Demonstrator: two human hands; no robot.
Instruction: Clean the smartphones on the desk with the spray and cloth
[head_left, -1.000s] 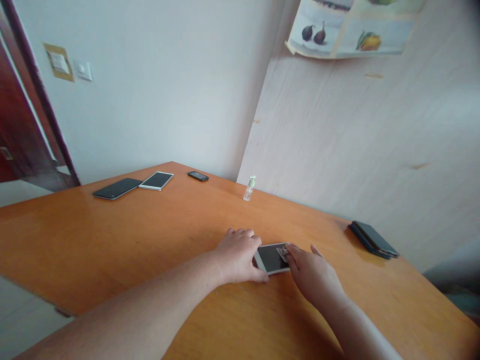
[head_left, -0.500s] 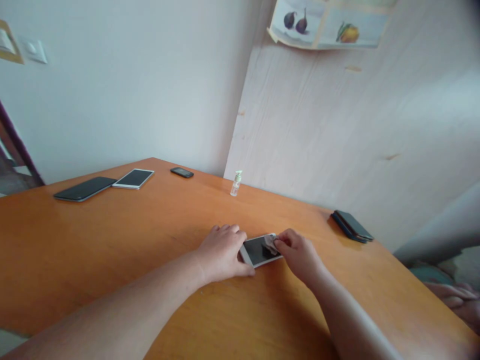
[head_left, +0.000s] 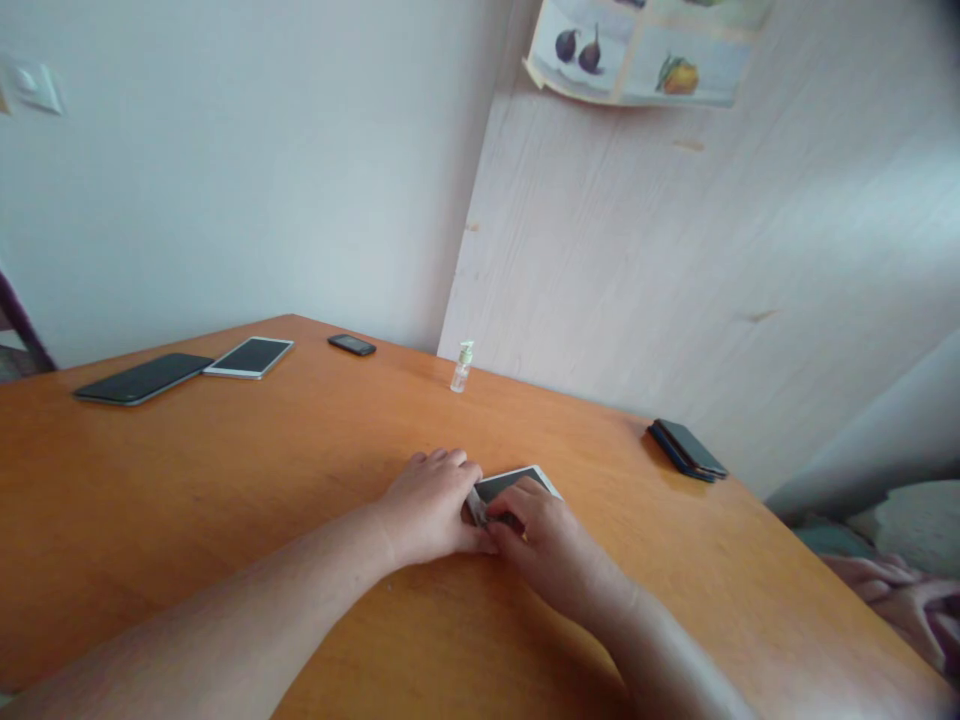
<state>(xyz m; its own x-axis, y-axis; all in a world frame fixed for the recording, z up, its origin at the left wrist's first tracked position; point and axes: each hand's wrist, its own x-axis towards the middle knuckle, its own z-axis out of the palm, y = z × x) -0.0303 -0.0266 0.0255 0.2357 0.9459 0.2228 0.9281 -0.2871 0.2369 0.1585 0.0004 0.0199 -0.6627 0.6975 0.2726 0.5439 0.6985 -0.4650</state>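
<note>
White phone [head_left: 504, 482]: on the table [head_left: 330, 450]; seems light, stiff, slick, breakable, best held by its edges.
Left hand [head_left: 431, 508]: nine o'clock, fingers gripping those edges.
Right hand [head_left: 555, 540]: fingers pinching a pale wipe [head_left: 478, 507].
Pump bottle [head_left: 461, 369]: eleven o'clock, beyond.

Fruit pictures [head_left: 646, 55], wall switch [head_left: 34, 85], rumpled cloth [head_left: 892, 597]
</note>
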